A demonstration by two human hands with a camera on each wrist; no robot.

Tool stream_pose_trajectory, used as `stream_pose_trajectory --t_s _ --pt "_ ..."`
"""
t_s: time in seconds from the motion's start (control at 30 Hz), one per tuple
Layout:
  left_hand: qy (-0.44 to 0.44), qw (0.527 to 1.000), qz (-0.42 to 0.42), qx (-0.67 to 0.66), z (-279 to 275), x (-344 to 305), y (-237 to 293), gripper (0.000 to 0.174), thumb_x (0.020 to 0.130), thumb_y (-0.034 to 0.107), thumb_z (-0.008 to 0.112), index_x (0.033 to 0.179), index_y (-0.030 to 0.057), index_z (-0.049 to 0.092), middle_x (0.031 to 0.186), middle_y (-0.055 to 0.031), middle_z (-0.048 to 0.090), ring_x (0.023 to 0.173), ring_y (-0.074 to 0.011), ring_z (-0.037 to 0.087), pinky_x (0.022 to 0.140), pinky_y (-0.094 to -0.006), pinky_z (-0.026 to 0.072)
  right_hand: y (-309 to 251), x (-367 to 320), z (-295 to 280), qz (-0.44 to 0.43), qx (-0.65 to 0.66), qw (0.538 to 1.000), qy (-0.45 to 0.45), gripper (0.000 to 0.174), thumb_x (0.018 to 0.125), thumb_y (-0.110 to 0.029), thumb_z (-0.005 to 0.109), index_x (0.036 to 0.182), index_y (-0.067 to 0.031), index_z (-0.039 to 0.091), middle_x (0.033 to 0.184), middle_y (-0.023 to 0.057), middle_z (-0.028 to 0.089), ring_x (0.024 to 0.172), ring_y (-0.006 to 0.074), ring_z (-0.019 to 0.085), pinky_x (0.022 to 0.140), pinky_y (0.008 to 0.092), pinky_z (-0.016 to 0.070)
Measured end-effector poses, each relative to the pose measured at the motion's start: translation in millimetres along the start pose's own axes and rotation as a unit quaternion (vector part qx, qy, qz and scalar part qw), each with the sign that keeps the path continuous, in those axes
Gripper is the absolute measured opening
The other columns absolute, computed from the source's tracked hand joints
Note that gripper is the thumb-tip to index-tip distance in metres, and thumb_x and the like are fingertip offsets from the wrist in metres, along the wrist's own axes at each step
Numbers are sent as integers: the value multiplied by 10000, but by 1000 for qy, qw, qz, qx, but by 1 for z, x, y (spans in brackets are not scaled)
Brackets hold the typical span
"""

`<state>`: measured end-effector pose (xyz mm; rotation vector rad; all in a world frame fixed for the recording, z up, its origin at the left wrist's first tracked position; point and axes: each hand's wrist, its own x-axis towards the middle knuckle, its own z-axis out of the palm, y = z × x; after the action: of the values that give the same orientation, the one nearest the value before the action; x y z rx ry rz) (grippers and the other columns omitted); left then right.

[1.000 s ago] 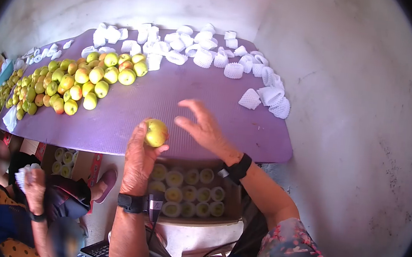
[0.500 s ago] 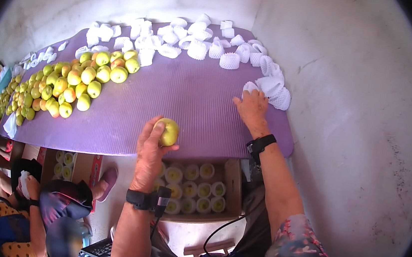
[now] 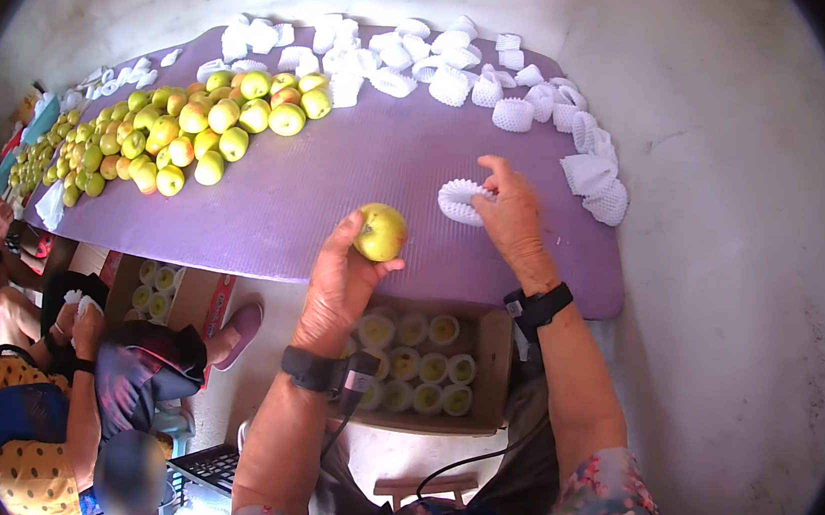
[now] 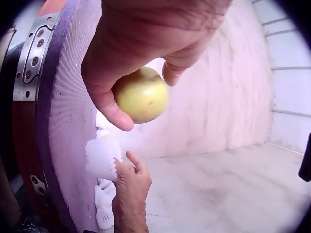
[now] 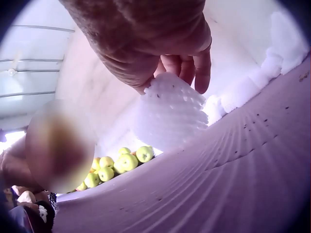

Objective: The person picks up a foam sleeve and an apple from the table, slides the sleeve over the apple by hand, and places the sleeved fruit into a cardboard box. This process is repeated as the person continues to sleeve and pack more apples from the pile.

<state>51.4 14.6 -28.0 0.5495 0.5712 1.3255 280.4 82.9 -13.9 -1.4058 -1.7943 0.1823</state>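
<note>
Now pinches foam sleeve (image 3: 459, 201) in fingers of right hand (image 3: 517, 223), drawn from right end of worktop (image 3: 341, 175) toward apple (image 3: 382, 232) grasped in left hand (image 3: 339, 285) near front edge, putting both pieces within work range.

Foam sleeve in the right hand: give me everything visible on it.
The foam sleeve is a short white tube of what looks like soft netted foam, with a bumpy surface, a scalloped rim and a few dark specks. It holds no fruit; its open mouth shows as an oval in the head view. The right hand pinches it by one side over the purple mat; whether it touches the mat is unclear.
</note>
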Motion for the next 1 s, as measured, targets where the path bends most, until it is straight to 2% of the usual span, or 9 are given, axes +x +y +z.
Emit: stream_pose_trajectory --t_s 0.13,0.3,0.4,0.63,0.73,0.83,1.0 --pt "-19 999 14 26 1 -2 3 439 887 273 651 1214 33 483 1157 -142 565 1086 -304 582 773 -403 569 -13 -4 17 -119 -58 991 -9 220 712 -45 686 908 -78 592 838 85 604 838 301 582 723 420 479" --pt "-50 996 64 30 16 -10 7 490 848 162 692 1276 63 473 1241 -114 515 1123 -254 547 919 -430 506 -40 -8 30 -145 -46 988 35 215 684 -28 704 824 -72 547 795 74 576 799 287 588 659 404 487" --pt "-61 994 69 53 18 -15 10 539 832 151 709 1301 45 465 1229 -107 527 1104 -240 553 953 -422 482 -50 -10 30 -131 -5 990 48 247 671 -18 715 812 -72 520 784 74 573 759 292 593 629 403 487" --pt "-94 985 50 138 16 -19 15 551 806 123 737 1284 21 483 1153 -69 575 1071 -183 554 916 -328 467 -63 -22 35 -117 70 991 2 237 721 -61 716 854 -56 521 777 95 589 737 304 615 621 411 487" --pt "-94 983 49 149 16 -21 16 536 798 110 743 1265 30 493 1132 -56 581 1054 -165 556 912 -306 457 -73 -23 31 -76 147 986 -18 226 743 -93 721 895 -43 562 803 99 608 744 302 624 637 395 495" --pt "-80 982 60 157 14 -20 15 513 798 110 745 1243 38 500 1118 -51 583 1038 -159 561 896 -296 459 -62 -19 39 -78 153 985 9 221 750 -102 726 916 -36 597 818 103 621 729 293 626 648 381 499" --pt "-50 979 57 187 11 -17 14 493 806 116 741 1230 44 500 1102 -50 588 1009 -155 573 850 -290 475 -60 -18 33 -63 141 988 -19 187 763 -87 721 893 -24 601 810 106 617 714 274 624 647 369 497"
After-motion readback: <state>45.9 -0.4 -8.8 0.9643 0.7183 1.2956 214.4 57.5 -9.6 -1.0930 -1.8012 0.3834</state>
